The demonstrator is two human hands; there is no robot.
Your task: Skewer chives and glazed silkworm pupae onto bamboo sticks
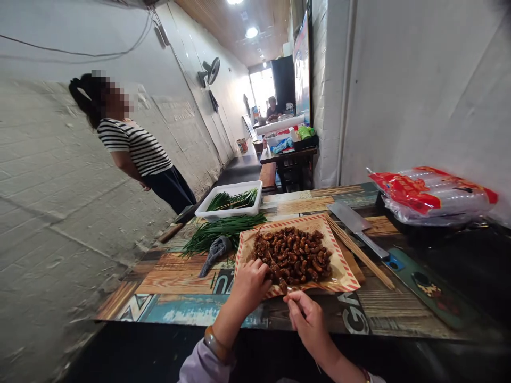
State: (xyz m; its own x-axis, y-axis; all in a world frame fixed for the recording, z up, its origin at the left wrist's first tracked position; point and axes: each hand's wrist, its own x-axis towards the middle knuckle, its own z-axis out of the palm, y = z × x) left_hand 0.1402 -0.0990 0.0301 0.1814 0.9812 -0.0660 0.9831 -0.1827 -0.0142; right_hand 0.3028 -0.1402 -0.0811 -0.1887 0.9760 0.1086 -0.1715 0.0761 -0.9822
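Note:
A heap of glossy, dark brown, sauce-coated pieces of food [297, 255] lies on paper with a red-striped border [341, 266]. At the heap's near left edge, my left hand [250, 287] has its fingers curled down, with the fingertips hidden among the pieces. My right hand [307, 319] is closed in a pinch just in front of the paper. It holds a thin bamboo skewer, part of which shows below the palm. One brown piece [283, 287] is close to the right fingertips; whether it is on the skewer I cannot tell.
Loose skewers [359, 250] and a cleaver [359, 229] lie right of the paper, near a dark green phone [435, 298]. Left are a grey cloth [215, 254], green chives [221, 231] and a white tub [229, 213]. Bagged cups [435, 194] stand right. A person [138, 146] stands left.

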